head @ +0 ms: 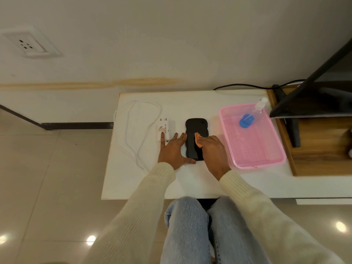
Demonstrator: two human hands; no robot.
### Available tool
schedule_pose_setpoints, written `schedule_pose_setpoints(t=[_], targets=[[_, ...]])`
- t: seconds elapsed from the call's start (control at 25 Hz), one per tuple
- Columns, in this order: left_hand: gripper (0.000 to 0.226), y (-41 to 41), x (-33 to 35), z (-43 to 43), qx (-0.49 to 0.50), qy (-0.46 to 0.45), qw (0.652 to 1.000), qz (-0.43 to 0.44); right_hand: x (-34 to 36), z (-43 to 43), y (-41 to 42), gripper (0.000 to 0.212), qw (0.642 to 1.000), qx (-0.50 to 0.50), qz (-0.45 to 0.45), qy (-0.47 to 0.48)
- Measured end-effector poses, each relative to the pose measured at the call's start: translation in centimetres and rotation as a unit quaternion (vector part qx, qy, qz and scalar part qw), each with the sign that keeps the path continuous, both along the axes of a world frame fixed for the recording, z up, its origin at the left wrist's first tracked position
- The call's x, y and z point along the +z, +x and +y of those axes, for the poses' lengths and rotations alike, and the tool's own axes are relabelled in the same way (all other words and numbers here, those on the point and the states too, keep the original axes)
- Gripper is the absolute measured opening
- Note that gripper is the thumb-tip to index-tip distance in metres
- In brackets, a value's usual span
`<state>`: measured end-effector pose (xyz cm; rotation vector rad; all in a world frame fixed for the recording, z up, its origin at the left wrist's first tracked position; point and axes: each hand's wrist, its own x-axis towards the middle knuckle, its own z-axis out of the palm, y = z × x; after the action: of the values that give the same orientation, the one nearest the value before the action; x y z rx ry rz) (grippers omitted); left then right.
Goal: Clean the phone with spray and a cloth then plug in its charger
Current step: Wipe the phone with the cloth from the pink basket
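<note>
A pale wall [171, 35] fills the top of the view, with a white socket [28, 42] set in it at far left. Glossy tiled floor [47, 168] lies below and to the left. A white table [190, 180] stands against the wall. At its right end a black TV [314, 82] sits on a wooden stand [320, 149]. The person's cream sleeves [144, 206] reach in from the bottom, over knees in blue jeans [186, 225].

A pink basket [256, 165] rests on the table's right part, just beside the stand. The phone [194, 130], black and screen up, lies flat near the table's middle, between the basket and the charger [165, 129].

The left hand [172, 149] lies flat on the table with fingers spread and straight, gripping nothing. It sits against the phone's left edge, with the thumb by the phone's near corner and one fingertip on the charger. The right hand [211, 149] comes over the phone's right side, fingers curled round the cloth [198, 139] and pressing it onto the screen.

The white charger lies flat, pins toward the wall, just left of the phone. Its lead [126, 130] loops over the table's left end. The bottle [253, 112], clear with blue liquid, leans in the basket's far corner, its nozzle over the rim. The cloth is a small peach wad, mostly hidden by the fingers.
</note>
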<state>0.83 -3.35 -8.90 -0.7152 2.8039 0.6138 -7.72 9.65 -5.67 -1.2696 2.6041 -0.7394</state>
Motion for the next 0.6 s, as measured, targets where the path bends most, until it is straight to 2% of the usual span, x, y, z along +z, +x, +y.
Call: schedule_pose_setpoints(t=[0.08,0.24,0.4,0.6], targets=[[0.108,0.0,0.0,0.1,0.001,-0.005,1.0,0.001,-0.1,-0.1,1.0,0.028,0.998,0.037,0.025,0.031],[0.101,0.0,0.1,0.2,-0.005,-0.02,1.0,-0.002,-1.0,-0.3,2.4,0.037,0.986,0.114,0.017,0.122],[0.089,-0.1,0.2,0.3,-0.003,-0.047,0.999,0.0,-1.2,0.1,3.0,0.041,0.985,0.118,-0.009,0.126],[0.098,-0.1,0.2,0.2,0.001,-0.031,0.999,-0.005,-1.4,0.5,2.4,0.041,0.982,0.127,-0.002,0.142]])
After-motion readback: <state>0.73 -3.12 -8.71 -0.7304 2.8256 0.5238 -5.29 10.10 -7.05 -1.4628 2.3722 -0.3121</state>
